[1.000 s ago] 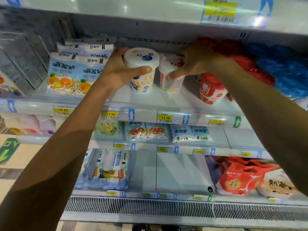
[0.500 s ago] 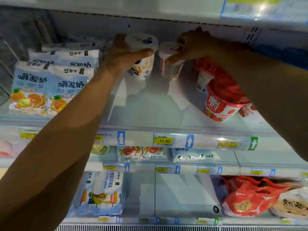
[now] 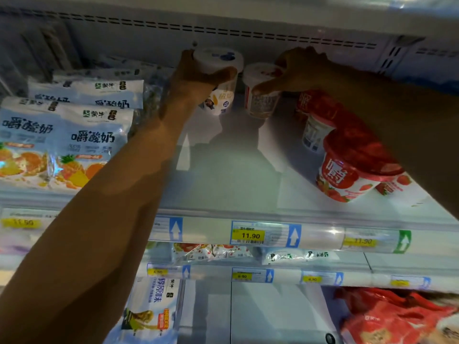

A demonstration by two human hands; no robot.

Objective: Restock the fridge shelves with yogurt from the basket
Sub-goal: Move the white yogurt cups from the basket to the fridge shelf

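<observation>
I recorded the following, working left to right across the frame.

Left of frame: flat yogurt packs (image 3: 69,135) with fruit pictures lay stacked on the top shelf (image 3: 223,184), reaching back toward the upper left. A bare forearm rose from the lower left corner to the upper centre.

Upper centre: the left hand (image 3: 196,80) was clamped on a white-lidded yogurt cup (image 3: 223,100) with a blue mark on its lid. The thumb lay across the front just under the lid and the fingers wrapped round behind. The cup stood upright at the back of the shelf. I could not tell whether its base touched the shelf.

Just right of it, with a narrow gap between, the right hand (image 3: 298,70) gripped a second cup (image 3: 262,103). The thumb pressed on its front and the fingers curled over the lid from behind. This cup leaned slightly.

Right of frame: red cups (image 3: 347,170) with strawberry pictures stood in a row running from the back of the shelf to the front, partly hidden by the right forearm.

Lower centre: a yellow price tag (image 3: 248,235) reading 11.90 sat on the shelf edge. Below it, smaller packs lay on the next shelf down. A tall pack (image 3: 151,311) stood at lower centre-left, and red bags (image 3: 387,319) filled the lower right corner.
</observation>
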